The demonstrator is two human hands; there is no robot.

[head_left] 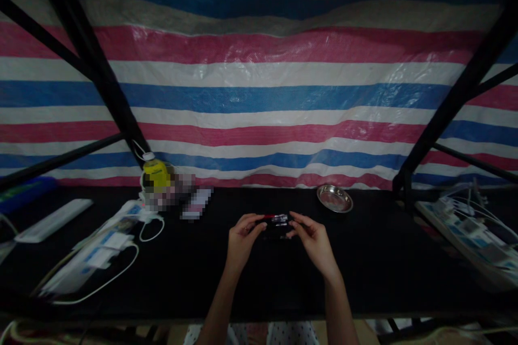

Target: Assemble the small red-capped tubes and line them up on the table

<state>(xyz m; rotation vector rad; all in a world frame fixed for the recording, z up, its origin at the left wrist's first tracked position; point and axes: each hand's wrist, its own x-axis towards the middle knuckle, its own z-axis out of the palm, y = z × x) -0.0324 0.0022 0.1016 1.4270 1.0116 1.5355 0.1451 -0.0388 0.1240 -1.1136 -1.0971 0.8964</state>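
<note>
Over the middle of the black table (259,275), both my hands pinch one small dark object (275,225) with a red stripe and shiny clear parts on top. My left hand (243,240) grips its left end with curled fingers. My right hand (312,240) holds its right end between thumb and fingertips. The light is too dim to name the object.
A small round metal dish (334,198) sits behind my right hand. A yellow bottle (156,175), white chargers and cables (117,237) lie at left. A white power strip (469,232) with plugs lies at right. Black frame bars (449,113) stand before a striped tarp (259,75).
</note>
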